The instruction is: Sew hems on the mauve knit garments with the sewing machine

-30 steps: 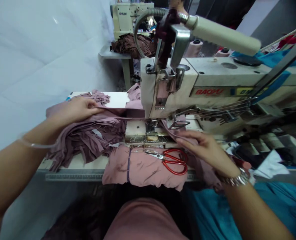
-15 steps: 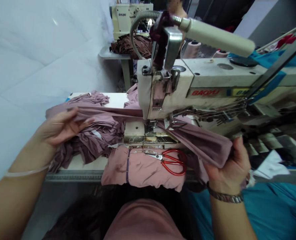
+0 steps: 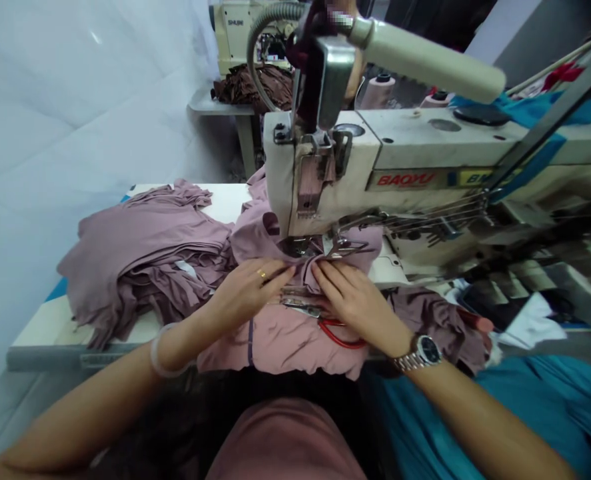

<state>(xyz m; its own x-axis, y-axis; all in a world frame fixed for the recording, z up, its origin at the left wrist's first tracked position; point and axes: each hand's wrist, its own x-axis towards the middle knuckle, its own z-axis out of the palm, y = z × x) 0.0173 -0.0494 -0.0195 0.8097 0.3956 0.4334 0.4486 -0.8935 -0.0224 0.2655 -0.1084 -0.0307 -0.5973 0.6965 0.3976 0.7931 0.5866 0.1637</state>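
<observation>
"Where's the cloth sitting?"

"Right under you. The mauve knit fabric [image 3: 262,233] bunches at the foot of the sewing machine, its fold running from 12 o'clock beneath the machine's arm down toward your hands."

"And my hands?"

"Taking the presser foot [image 3: 344,249] as the clock's centre, your left hand [image 3: 248,293] is at 8 o'clock and your right hand [image 3: 352,298] at 4. Your fingers [image 3: 328,277] are close together on both sides, pressed onto the cloth and pinching it up into a ridge. The two sets of fingertips almost meet, and I can't tell which hand is nearer the foot."

"What's around that?"

"At 6, past your wrists, lies a pink folded bundle [image 3: 285,350] with a dark band, and red-handled scissors [image 3: 338,339] sit half under your hands. At 9, a stack of mauve pieces [image 3: 140,243] rests on the white surface [image 3: 232,199]. At 4, beyond your right hand, there's a darker heap of cloth [image 3: 430,323]. Far off at 11 stands a second sewing machine [image 3: 238,30]."
</observation>
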